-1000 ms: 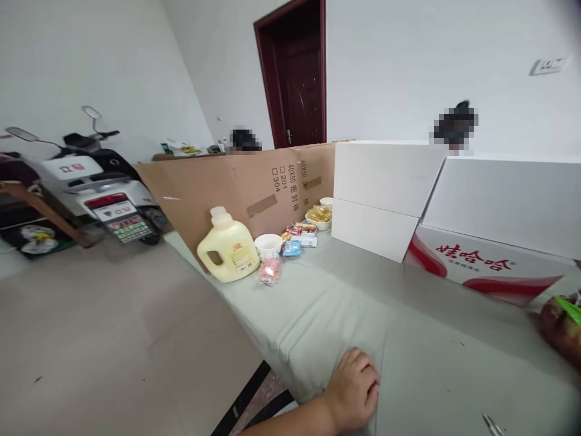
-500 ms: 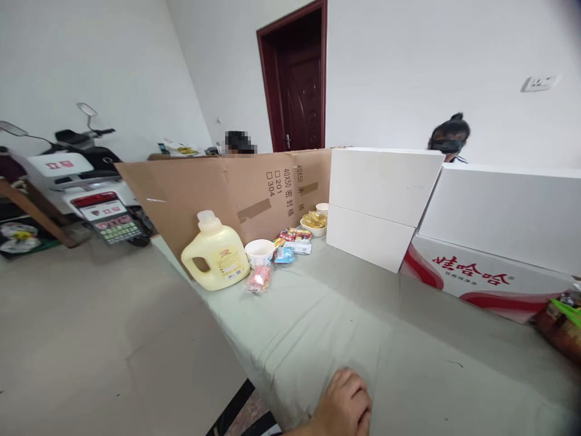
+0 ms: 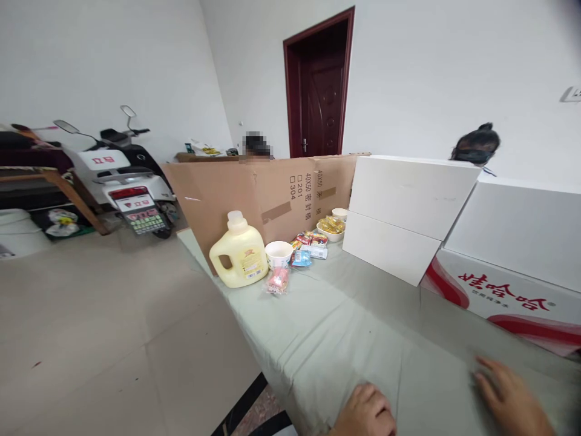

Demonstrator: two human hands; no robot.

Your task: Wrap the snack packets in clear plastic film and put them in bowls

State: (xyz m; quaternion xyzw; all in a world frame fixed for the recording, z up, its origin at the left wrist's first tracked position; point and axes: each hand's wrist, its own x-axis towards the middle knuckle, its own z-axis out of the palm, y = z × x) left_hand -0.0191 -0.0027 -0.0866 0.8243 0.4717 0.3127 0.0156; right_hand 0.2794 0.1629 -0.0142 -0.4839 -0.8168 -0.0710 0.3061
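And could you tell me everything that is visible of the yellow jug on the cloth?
The jug is pale yellow and looks like plastic, with rounded shoulders. Its handle, with an open loop, is on the picture's left side; a paler cap tops the short neck. The front label carries an orange mark, unreadably small print and a barcode. It stands upright on the grey-green cloth near its left edge, before the brown cardboard. Whether it touches the white bowl beside it is unclear.

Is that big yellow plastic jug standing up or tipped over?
Upright: the pale yellow plastic jug stands on the light green cloth, its whitish cap on top.
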